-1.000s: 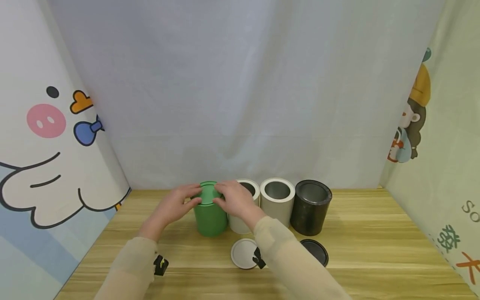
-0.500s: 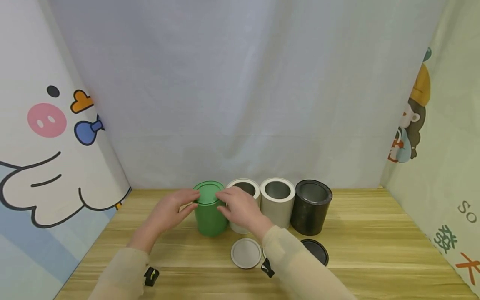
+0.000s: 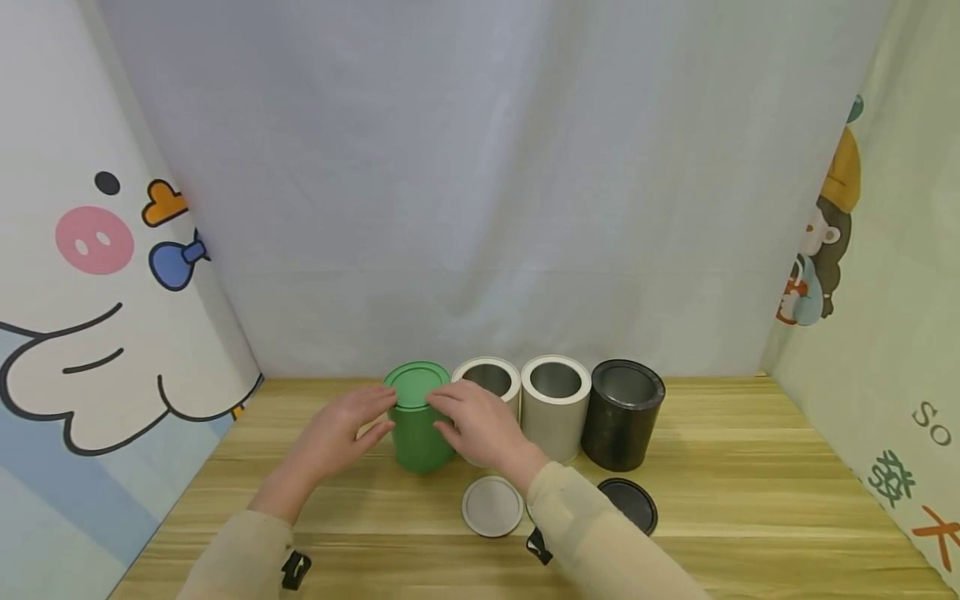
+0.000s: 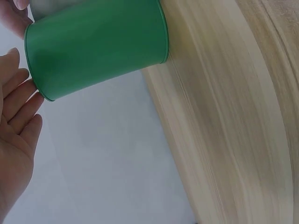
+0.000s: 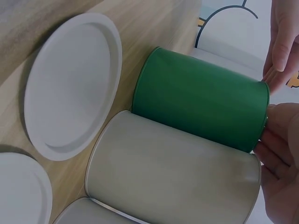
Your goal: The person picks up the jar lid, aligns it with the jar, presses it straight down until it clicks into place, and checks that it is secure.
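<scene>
A green can [image 3: 422,442] stands upright, its green lid [image 3: 417,386] seated on top. My left hand [image 3: 330,433] is at the can's left side, fingers slightly bent and fingertips right at the rim. On the opposite side, my right hand [image 3: 483,425] has its fingertips at the lid's right edge, and its thumb lies apart below them. In the left wrist view, left fingers [image 4: 21,100] lie beside the top edge of the can. The right wrist view has right fingers [image 5: 275,154] along the rim, near the neighbouring off-white can [image 5: 173,168]. Neither hand grips anything.
Right of the green can, a second off-white can [image 3: 553,429] and a black can [image 3: 618,433] stand lidless in the row. A white lid [image 3: 492,507] and a black lid [image 3: 630,502] lie in front; another white lid [image 5: 21,191] hides behind the right sleeve in the head view.
Both hands have eased back from the top of the green lid to its edges, uncovering more of it. The left forearm has shifted left and toward the body. The cans stay put.
</scene>
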Tool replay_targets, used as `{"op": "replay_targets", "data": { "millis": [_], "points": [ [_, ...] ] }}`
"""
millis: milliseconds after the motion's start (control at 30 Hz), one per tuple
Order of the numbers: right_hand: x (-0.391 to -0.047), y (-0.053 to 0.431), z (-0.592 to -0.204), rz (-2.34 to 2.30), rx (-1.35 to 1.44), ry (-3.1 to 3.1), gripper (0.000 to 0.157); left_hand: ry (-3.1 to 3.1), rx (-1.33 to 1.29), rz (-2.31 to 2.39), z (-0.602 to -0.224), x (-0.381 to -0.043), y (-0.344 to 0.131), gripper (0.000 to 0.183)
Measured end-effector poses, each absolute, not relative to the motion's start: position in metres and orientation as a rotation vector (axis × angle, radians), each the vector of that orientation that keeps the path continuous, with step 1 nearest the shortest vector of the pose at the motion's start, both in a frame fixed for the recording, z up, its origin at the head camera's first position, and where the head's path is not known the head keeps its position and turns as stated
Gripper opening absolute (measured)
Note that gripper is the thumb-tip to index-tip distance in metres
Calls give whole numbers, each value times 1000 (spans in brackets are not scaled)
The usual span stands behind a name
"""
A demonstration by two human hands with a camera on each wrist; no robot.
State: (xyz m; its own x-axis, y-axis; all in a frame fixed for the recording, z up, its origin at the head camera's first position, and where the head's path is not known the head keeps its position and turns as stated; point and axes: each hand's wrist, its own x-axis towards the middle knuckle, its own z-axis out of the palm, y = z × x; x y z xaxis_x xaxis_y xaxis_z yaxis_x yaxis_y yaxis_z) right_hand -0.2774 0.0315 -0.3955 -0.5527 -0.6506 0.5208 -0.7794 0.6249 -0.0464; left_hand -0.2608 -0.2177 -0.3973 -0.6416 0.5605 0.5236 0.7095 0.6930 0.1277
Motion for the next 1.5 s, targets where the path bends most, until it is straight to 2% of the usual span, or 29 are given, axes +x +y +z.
{"op": "replay_targets", "data": {
  "millis": [767, 1500],
  "points": [
    [-276, 25, -403, 307, 1030, -2348, 26, -2365, -920, -465, -409, -259, -213, 37],
    [-274, 28, -403, 367, 1103, -2333, 33, -2372, -904, -535, -407, -258, -213, 36]
  ]
}}
